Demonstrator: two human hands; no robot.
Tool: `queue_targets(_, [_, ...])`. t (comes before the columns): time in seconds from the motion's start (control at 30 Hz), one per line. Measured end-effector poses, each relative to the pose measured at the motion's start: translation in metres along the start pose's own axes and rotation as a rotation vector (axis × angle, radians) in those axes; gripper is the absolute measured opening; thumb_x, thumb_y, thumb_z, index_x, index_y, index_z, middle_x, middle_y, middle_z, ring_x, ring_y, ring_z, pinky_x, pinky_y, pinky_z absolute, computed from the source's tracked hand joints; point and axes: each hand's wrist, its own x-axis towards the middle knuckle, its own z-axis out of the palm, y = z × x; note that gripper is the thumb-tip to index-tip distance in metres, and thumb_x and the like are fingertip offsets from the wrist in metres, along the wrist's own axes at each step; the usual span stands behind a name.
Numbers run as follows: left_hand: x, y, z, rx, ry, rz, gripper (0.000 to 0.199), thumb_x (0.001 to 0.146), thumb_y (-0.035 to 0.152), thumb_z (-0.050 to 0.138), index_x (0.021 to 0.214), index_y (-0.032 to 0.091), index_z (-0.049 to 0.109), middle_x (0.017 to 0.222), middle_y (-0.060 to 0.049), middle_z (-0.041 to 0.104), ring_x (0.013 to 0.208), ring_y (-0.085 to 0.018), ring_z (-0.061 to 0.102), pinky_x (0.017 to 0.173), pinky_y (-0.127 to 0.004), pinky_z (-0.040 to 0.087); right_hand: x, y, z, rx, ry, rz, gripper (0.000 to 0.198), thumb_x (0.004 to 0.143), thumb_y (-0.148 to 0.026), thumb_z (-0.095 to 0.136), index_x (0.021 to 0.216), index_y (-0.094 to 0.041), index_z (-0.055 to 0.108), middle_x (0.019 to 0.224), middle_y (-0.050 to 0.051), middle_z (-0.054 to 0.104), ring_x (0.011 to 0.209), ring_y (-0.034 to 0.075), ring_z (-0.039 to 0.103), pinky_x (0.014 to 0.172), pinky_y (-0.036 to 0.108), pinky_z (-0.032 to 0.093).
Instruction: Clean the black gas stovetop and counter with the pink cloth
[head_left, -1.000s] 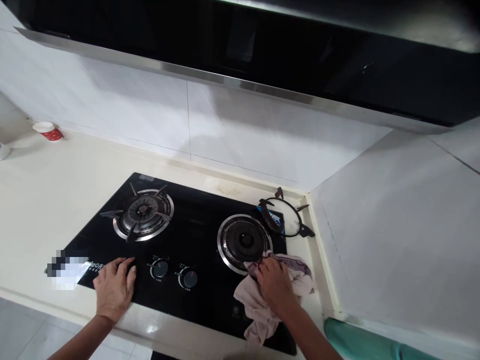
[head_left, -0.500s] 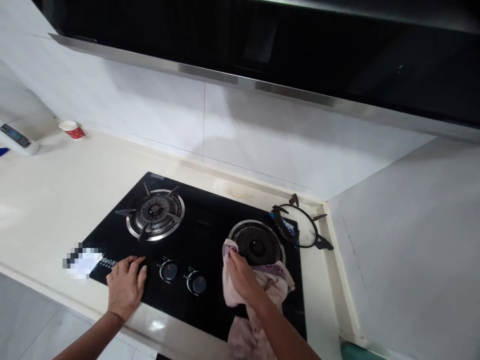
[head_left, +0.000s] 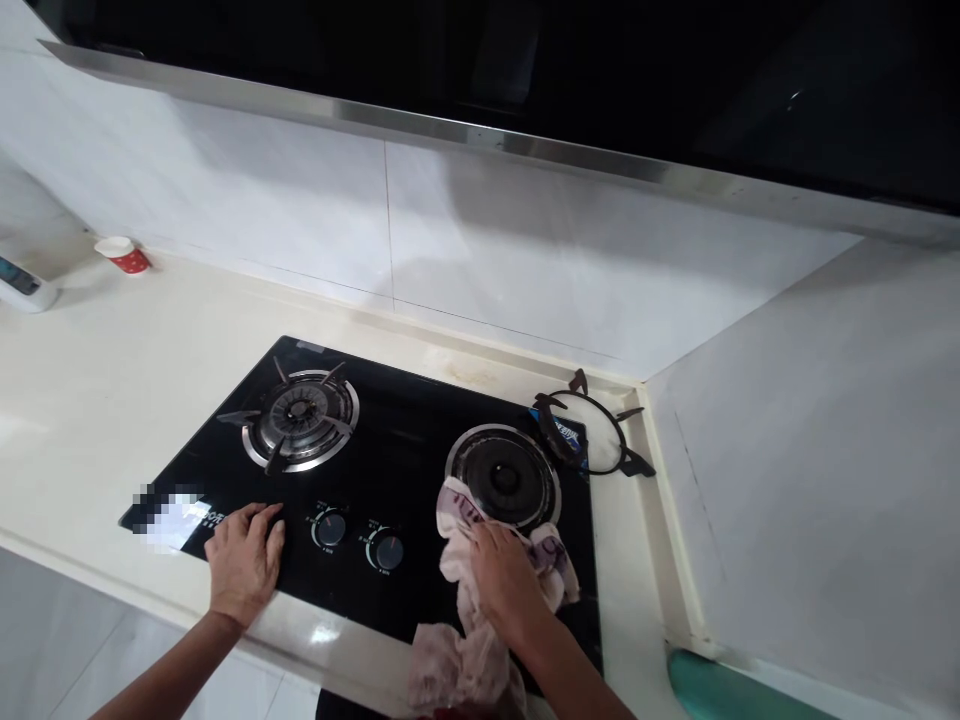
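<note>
A pale pink cloth (head_left: pixel 461 570) lies bunched over the front of the right burner (head_left: pixel 504 476) and hangs toward the counter's front edge. My right hand (head_left: pixel 506 580) grips it and presses it against the black gas stove (head_left: pixel 397 430), just in front of the burner's rim. My left hand (head_left: pixel 246 562) rests flat on the stove's front left edge, fingers spread a little, left of the two control knobs (head_left: pixel 328 528). The right burner's pan support (head_left: pixel 600 440) sits off it, at the stove's back right corner. The left burner (head_left: pixel 300 420) has its support in place.
A black range hood (head_left: pixel 480 135) with a steel edge hangs low above. On the pale counter (head_left: pixel 90 400) stand a red and white paper cup (head_left: pixel 126 258) and a white device (head_left: pixel 26 285) at the far left. A side wall (head_left: pixel 787 430) closes off the right; a green object (head_left: pixel 727 685) shows below.
My right hand has shifted its grip on the cloth, its fingers now more folded over it. The cloth's lower end hangs further left. The view has moved slightly; my left hand stays on the stove edge.
</note>
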Motion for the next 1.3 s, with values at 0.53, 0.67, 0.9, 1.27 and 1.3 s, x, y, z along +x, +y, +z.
queue_targets(0.53, [-0.002, 0.004, -0.005, -0.047, 0.003, 0.001, 0.045, 0.098, 0.043, 0.032, 0.116, 0.015, 0.064, 0.116, -0.015, 0.055, 0.109, -0.031, 0.047, 0.089, -0.045, 0.036, -0.009, 0.014, -0.007, -0.132, 0.049, -0.037, 0.028, 0.098, -0.026, 0.039, 0.109, -0.017, 0.063, 0.104, 0.013, 0.066, 0.099, 0.026, 0.058, 0.091, 0.042, 0.042])
queue_targets(0.67, [-0.002, 0.004, -0.003, -0.055, 0.001, -0.016, 0.042, 0.097, 0.042, 0.034, 0.114, 0.017, 0.064, 0.116, -0.014, 0.056, 0.109, -0.030, 0.048, 0.088, -0.043, 0.037, 0.023, -0.029, 0.009, 0.019, 0.101, 0.037, 0.040, 0.098, -0.029, 0.038, 0.131, -0.012, 0.052, 0.121, 0.016, 0.064, 0.112, 0.027, 0.057, 0.098, 0.040, 0.042])
queue_targets(0.9, [-0.003, 0.000, -0.001, -0.036, 0.020, 0.002, 0.043, 0.098, 0.042, 0.033, 0.116, 0.017, 0.064, 0.117, -0.015, 0.056, 0.108, -0.031, 0.048, 0.086, -0.044, 0.038, 0.095, -0.029, -0.024, 0.114, -0.189, 0.132, 0.037, 0.101, -0.024, 0.027, 0.124, -0.014, 0.053, 0.109, 0.013, 0.070, 0.100, 0.022, 0.065, 0.084, 0.032, 0.044])
queue_targets(1.27, [-0.002, -0.001, -0.004, -0.076, 0.014, -0.005, 0.042, 0.097, 0.041, 0.033, 0.114, 0.019, 0.065, 0.115, -0.014, 0.058, 0.108, -0.030, 0.050, 0.086, -0.044, 0.040, 0.092, 0.005, -0.055, -0.245, -0.214, -0.497, 0.019, 0.088, -0.012, 0.049, 0.084, -0.021, 0.066, 0.087, 0.008, 0.068, 0.100, 0.026, 0.052, 0.094, 0.044, 0.032])
queue_targets(1.3, [-0.002, -0.001, -0.004, -0.077, 0.017, -0.006, 0.042, 0.097, 0.041, 0.034, 0.114, 0.019, 0.065, 0.115, -0.014, 0.058, 0.107, -0.030, 0.050, 0.086, -0.044, 0.040, 0.097, 0.010, -0.058, -0.250, -0.221, -0.533, 0.019, 0.089, -0.014, 0.049, 0.085, -0.021, 0.066, 0.086, 0.007, 0.069, 0.101, 0.026, 0.052, 0.095, 0.044, 0.032])
